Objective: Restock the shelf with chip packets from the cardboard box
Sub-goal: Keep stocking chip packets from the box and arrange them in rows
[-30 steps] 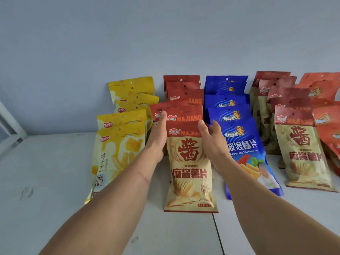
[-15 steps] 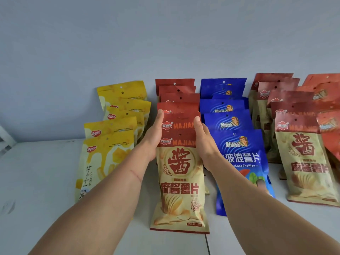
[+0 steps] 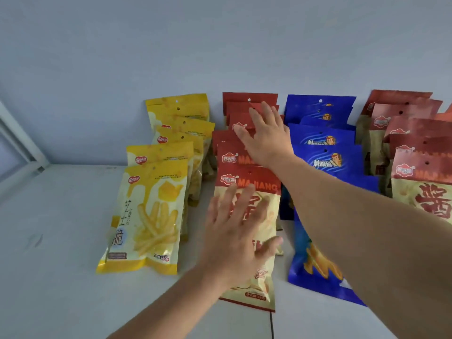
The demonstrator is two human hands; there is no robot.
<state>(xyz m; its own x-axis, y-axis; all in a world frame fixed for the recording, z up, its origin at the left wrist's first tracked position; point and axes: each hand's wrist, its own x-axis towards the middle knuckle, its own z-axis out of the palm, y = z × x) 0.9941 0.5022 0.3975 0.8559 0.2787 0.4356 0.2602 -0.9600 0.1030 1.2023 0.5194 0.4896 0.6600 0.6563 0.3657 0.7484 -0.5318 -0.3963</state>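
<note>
A row of red-and-cream chip packets [image 3: 249, 178] leans back against the wall on the white shelf [image 3: 61, 277]. My left hand [image 3: 237, 238] is spread flat over the front packet of that row, fingers straight and blurred. Farther back, my right hand [image 3: 265, 134] lies flat with straight fingers on the upper packets of the same row. Neither hand grips anything. The cardboard box is out of view.
A yellow packet row [image 3: 151, 211] stands left of the red row and a blue row [image 3: 325, 152] right of it. More red-and-cream packets [image 3: 420, 172] fill the far right. A white frame [image 3: 22, 143] runs along the left edge.
Both hands have let go of the front red packet's top edges. The left hand drew back and now lies flat over its face; the right hand moved up onto the packets behind.
</note>
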